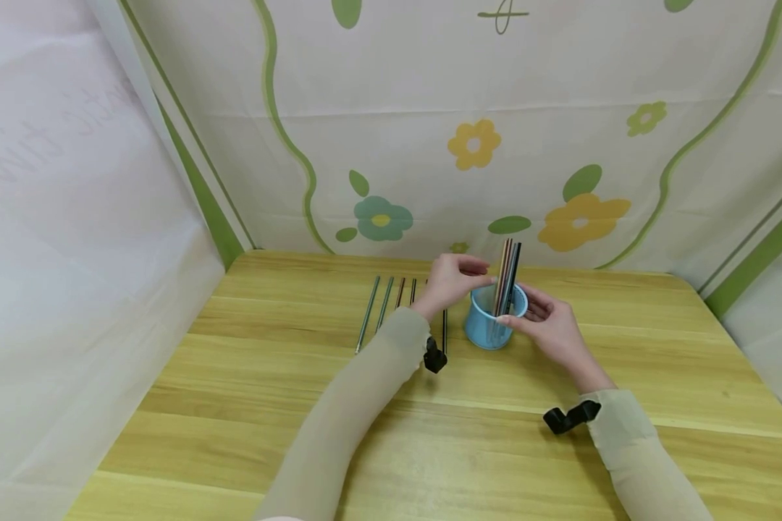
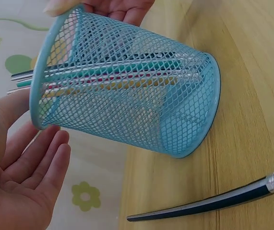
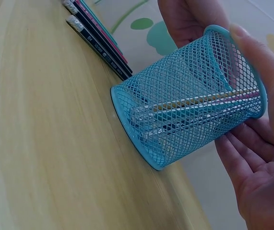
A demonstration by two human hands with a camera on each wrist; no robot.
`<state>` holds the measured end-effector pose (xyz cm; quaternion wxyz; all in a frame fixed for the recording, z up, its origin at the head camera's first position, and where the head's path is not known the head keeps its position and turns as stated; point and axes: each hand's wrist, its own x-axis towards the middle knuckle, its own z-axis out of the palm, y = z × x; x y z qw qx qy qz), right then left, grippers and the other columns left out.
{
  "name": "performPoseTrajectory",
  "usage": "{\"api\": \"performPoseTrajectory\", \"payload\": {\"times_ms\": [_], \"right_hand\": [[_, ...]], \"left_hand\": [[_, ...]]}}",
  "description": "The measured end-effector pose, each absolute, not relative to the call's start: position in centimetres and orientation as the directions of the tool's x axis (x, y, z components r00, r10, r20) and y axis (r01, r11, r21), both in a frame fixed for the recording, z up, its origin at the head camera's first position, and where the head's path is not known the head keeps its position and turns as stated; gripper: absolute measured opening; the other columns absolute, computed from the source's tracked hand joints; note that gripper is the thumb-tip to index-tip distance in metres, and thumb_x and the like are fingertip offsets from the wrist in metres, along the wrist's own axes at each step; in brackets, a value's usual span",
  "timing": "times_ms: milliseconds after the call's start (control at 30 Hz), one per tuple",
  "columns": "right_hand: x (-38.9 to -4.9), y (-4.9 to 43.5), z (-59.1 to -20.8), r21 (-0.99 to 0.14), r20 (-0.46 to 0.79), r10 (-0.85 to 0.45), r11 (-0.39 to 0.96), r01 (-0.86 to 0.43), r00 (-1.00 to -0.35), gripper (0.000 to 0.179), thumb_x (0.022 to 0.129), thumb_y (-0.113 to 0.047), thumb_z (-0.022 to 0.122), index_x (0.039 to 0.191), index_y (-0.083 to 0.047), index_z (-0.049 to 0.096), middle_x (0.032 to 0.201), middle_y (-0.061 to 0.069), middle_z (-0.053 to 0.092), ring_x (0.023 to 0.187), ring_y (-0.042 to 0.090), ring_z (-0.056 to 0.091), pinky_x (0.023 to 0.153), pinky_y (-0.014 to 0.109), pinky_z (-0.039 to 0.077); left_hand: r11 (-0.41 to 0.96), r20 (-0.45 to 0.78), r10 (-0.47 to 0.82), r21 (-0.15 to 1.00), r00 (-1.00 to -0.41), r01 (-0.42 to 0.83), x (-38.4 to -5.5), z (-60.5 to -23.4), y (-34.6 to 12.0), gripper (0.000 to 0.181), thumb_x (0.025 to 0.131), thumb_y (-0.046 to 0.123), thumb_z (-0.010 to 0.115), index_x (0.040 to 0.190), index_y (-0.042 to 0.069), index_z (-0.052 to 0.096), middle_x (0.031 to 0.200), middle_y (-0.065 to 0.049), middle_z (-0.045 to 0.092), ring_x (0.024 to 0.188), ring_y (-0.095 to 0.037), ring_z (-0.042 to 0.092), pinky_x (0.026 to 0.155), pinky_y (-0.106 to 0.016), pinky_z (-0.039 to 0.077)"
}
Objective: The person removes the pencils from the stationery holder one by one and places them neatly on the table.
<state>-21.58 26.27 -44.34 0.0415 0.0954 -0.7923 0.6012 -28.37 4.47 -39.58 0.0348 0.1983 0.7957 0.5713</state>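
Observation:
A light blue mesh pencil holder (image 1: 487, 331) stands upright on the table with several pencils (image 1: 507, 269) leaning inside it. Through the mesh in the right wrist view, their eraser ends point down at the base. My right hand (image 1: 552, 329) grips the holder's right side, thumb over the rim and fingers around the far wall. My left hand (image 1: 448, 284) is at the rim's left, its thumb beside the opening. In the left wrist view its other fingers (image 2: 43, 163) are loosely extended outside the holder, with nothing seen in them.
Several more pencils (image 1: 368, 315) lie side by side left of the holder, some partly hidden by my left arm. They are eraser-tipped, and one near the holder is black (image 3: 98, 47). Behind the wooden table (image 1: 247, 405) hangs a flowered cloth (image 1: 423, 166).

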Motion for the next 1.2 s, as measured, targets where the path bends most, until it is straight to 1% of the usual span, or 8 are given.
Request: {"api": "performPoseTrajectory", "payload": {"times_ms": [67,167,300,400,633,800,1000,1200], "right_hand": [[-21.6,26.3,-44.3,-0.945,0.185,-0.102,0.256,-0.206,-0.977,0.073,0.089,-0.015,0.082,0.15,0.002,0.046,0.143,0.025,0.053,0.121,0.015,0.061,0.092,0.019,0.052],[-21.5,26.2,-44.2,-0.945,0.187,-0.103,0.253,-0.208,-0.977,0.072,0.09,-0.013,0.082,0.15,0.002,0.046,0.143,0.025,0.054,0.122,0.017,0.061,0.092,0.019,0.052],[-21.5,26.3,-44.3,-0.943,0.188,-0.102,0.258,-0.208,-0.977,0.072,0.09,-0.013,0.082,0.15,0.002,0.046,0.143,0.025,0.053,0.123,0.018,0.06,0.092,0.019,0.052],[-21.5,26.3,-44.4,-0.942,0.191,-0.1,0.26,-0.211,-0.977,0.073,0.089,-0.014,0.082,0.15,0.002,0.045,0.144,0.025,0.053,0.121,0.014,0.061,0.092,0.019,0.052],[-21.4,26.3,-44.5,-0.94,0.197,-0.101,0.263,-0.217,-0.975,0.073,0.089,-0.016,0.083,0.15,0.002,0.046,0.144,0.025,0.053,0.12,0.012,0.061,0.092,0.019,0.052],[-21.4,26.3,-44.5,-0.939,0.193,-0.105,0.27,-0.214,-0.976,0.075,0.089,-0.018,0.083,0.151,0.002,0.045,0.144,0.024,0.053,0.123,0.016,0.06,0.093,0.019,0.051],[-21.4,26.3,-44.4,-0.941,0.181,-0.104,0.269,-0.203,-0.978,0.075,0.09,-0.017,0.082,0.151,0.001,0.044,0.146,0.024,0.051,0.126,0.021,0.059,0.093,0.019,0.051],[-21.3,26.2,-44.1,-0.944,0.166,-0.108,0.27,-0.19,-0.98,0.074,0.091,-0.017,0.081,0.152,0.0,0.044,0.147,0.023,0.05,0.129,0.03,0.055,0.093,0.017,0.05]], "left_hand": [[0.274,0.168,0.365,0.92,-0.916,0.279,-28.4,-39.6,4.6,0.033,0.09,0.021,0.082,0.119,0.005,0.075,0.111,-0.006,0.074,0.09,-0.005,0.067,0.077,-0.02,0.057],[0.29,0.161,0.375,0.915,-0.913,0.28,-28.5,-39.6,4.8,0.035,0.091,0.021,0.081,0.121,0.004,0.074,0.109,-0.002,0.074,0.09,-0.005,0.067,0.077,-0.02,0.056],[0.31,0.145,0.379,0.911,-0.914,0.273,-28.5,-39.7,5.0,0.032,0.093,0.022,0.08,0.12,0.006,0.075,0.105,0.004,0.074,0.091,-0.004,0.066,0.077,-0.019,0.056],[0.318,0.136,0.382,0.91,-0.914,0.268,-28.5,-39.8,5.1,0.028,0.093,0.023,0.079,0.118,0.008,0.076,0.102,0.007,0.073,0.09,-0.004,0.066,0.077,-0.019,0.056],[0.315,0.143,0.383,0.908,-0.912,0.275,-28.5,-40.2,5.6,0.025,0.093,0.024,0.078,0.114,0.011,0.078,0.1,0.008,0.073,0.089,-0.004,0.066,0.076,-0.019,0.056],[0.334,0.148,0.383,0.899,-0.912,0.285,-28.6,-40.5,5.8,0.023,0.093,0.026,0.078,0.113,0.014,0.078,0.1,0.01,0.072,0.089,-0.003,0.065,0.075,-0.018,0.056],[0.333,0.161,0.371,0.897,-0.915,0.292,-28.4,-40.4,5.9,0.02,0.094,0.025,0.078,0.11,0.014,0.079,0.098,0.01,0.072,0.087,-0.003,0.065,0.074,-0.019,0.055],[0.309,0.152,0.364,0.911,-0.919,0.274,-28.3,-40.3,5.9,0.019,0.094,0.025,0.078,0.109,0.013,0.079,0.096,0.011,0.071,0.087,-0.004,0.065,0.075,-0.02,0.056]]}}
